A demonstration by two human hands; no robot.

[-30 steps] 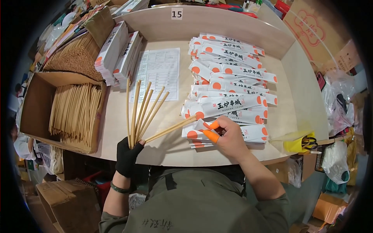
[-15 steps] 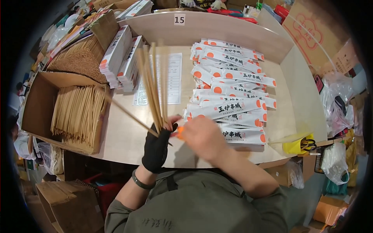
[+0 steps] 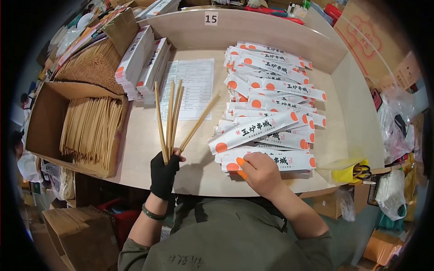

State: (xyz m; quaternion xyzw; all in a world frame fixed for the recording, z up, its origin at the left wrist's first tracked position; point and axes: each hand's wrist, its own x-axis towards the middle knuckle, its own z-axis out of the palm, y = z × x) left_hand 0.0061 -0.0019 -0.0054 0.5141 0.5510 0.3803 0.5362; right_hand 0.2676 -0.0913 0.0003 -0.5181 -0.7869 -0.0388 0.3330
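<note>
Several plain wooden chopsticks [image 3: 171, 119] rise from my left hand [image 3: 164, 176], fanned out with one leaning off to the right. That hand wears a black fingerless glove and is closed around their lower ends. At the front edge of a heap of white paper chopstick sleeves [image 3: 278, 116] with orange dots, my right hand [image 3: 261, 174] has its fingers curled. Orange covers sit on its fingertips, which lie over the left part of the nearest sleeve. Whether they pinch that sleeve is hidden. One sleeve [image 3: 255, 131] lies slanted on top, just above the right hand.
A cardboard box [image 3: 45, 122] full of chopsticks stands at the left, with another packed box [image 3: 88, 63] behind it. Stacks of sleeves [image 3: 134, 58] stand beside a printed sheet [image 3: 194, 86]. A yellow holder with scissors [image 3: 350, 173] is at the right edge. Low panels bound the table.
My right hand has moved away from the left one, down and right to the sleeves. My left hand has shifted left with the chopsticks. The steeply left-leaning stick no longer shows there.
</note>
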